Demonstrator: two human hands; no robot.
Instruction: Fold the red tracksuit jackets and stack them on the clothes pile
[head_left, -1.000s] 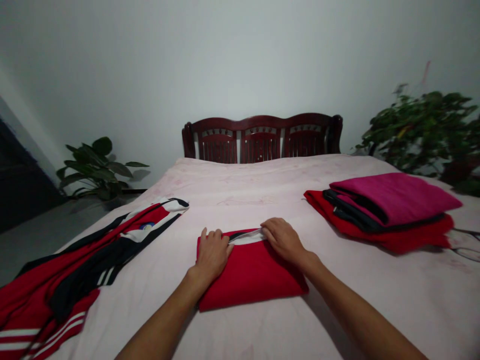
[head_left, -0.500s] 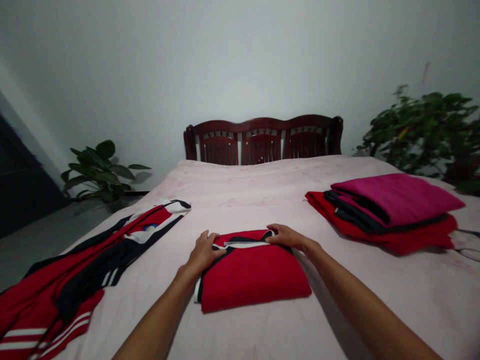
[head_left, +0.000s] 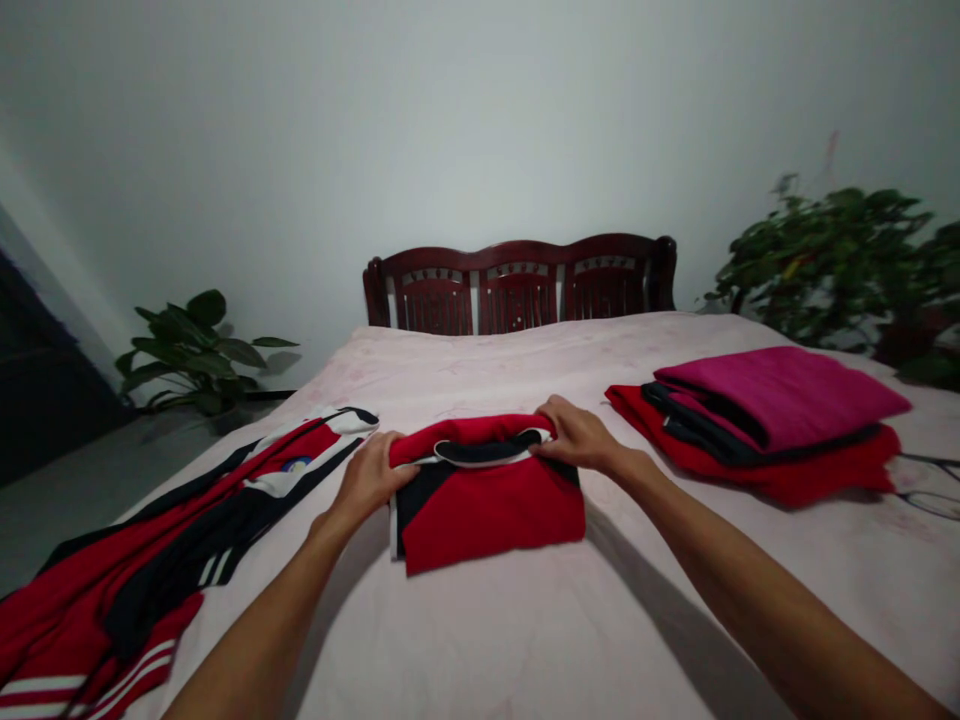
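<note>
A folded red jacket (head_left: 495, 505) with navy and white trim is in front of me, its collar edge toward the headboard. My left hand (head_left: 375, 475) grips its upper left corner, thumb on top and fingers behind. At the upper right corner, my right hand (head_left: 574, 435) pinches the fabric the same way. The collar edge looks raised off the pink bedsheet (head_left: 480, 640), while I cannot tell whether the lower edge touches the sheet.
Another red, navy and white jacket (head_left: 292, 440) lies spread at the left. On the right is a stack with a magenta folded garment (head_left: 787, 395) over navy and red ones, glasses (head_left: 930, 490) beside it. Behind stand a wooden headboard (head_left: 517, 290) and potted plants (head_left: 191, 350).
Both hands have moved away from me and lifted the collar edge of the folded jacket. Its collar opening now shows more, and the whole garment sits farther forward.
</note>
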